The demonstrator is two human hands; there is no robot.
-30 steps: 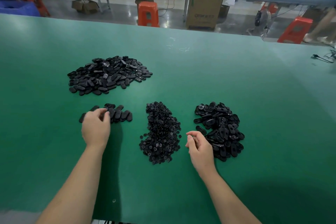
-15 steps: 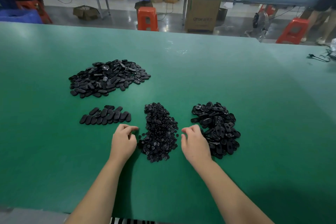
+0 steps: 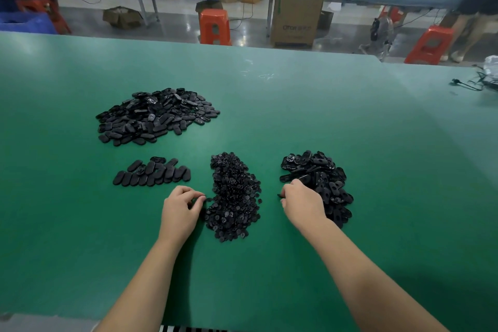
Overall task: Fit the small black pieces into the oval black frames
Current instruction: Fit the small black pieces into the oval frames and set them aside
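Note:
A heap of small black pieces (image 3: 234, 197) lies in the middle of the green table (image 3: 269, 105). To its right is a pile of oval black frames (image 3: 320, 178). My left hand (image 3: 180, 207) rests at the left edge of the small-piece heap, thumb and forefinger pinched on a small piece there. My right hand (image 3: 303, 203) is at the near-left edge of the frame pile, its fingers curled down over an oval frame whose dark edge shows under the fingertips. Most of that frame is hidden by the hand.
A large heap of black ovals (image 3: 156, 116) sits at the back left, with a short row of ovals (image 3: 152, 174) laid in front of it. A black cable (image 3: 467, 85) lies at the table's far right. Orange stools and benches stand beyond the far edge.
My left hand left the row of ovals and came right to the small-piece heap. My right hand shifted right onto the frame pile and closed its fingers.

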